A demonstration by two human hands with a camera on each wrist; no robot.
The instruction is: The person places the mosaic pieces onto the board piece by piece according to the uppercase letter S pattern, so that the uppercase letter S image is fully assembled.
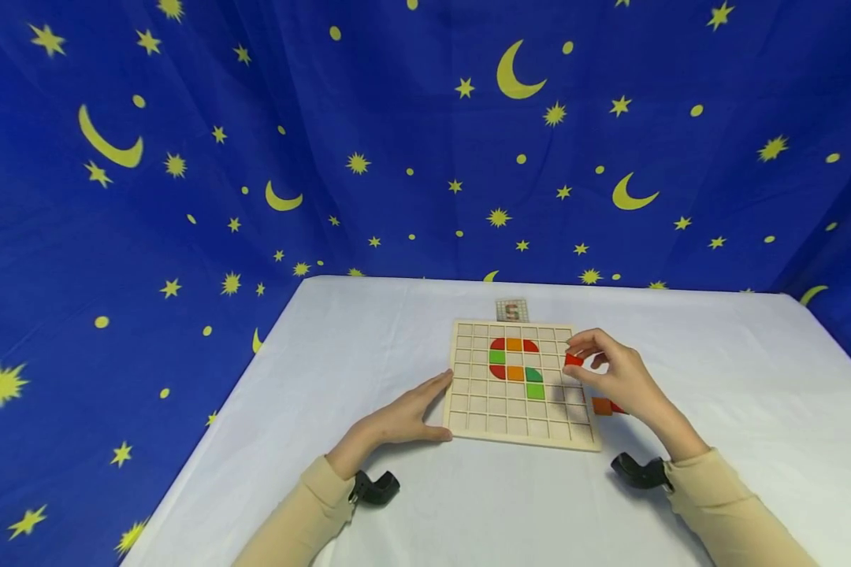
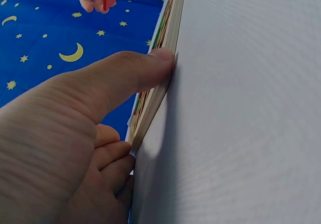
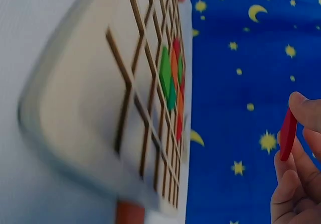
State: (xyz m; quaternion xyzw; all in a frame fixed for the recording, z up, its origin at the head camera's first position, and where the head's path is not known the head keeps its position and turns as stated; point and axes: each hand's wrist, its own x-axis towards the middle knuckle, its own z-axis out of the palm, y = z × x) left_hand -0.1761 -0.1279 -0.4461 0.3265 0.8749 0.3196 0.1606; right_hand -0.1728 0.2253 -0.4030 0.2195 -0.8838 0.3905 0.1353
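Between thumb and fingertips my right hand (image 1: 613,370) pinches a red tile (image 1: 574,360), held above the right side of a wooden grid board (image 1: 482,409). The same tile (image 3: 288,135) shows nearly edge-on in the right wrist view. My left hand (image 1: 404,416) lies at the board's left edge, its thumb (image 2: 161,58) and fingers straight and touching the rim. In the grid, red, orange and green tiles form a curved shape, with a light green tile (image 1: 535,390) lowest and an orange tile (image 1: 514,345) at the top.
Behind the board lies a small card (image 1: 512,310) with an S-like figure on a grid. An orange tile (image 1: 602,406) and a partly hidden red tile (image 1: 618,408) lie right of the board on the white table (image 1: 369,331). A blue star-patterned curtain (image 1: 411,142) stands behind.
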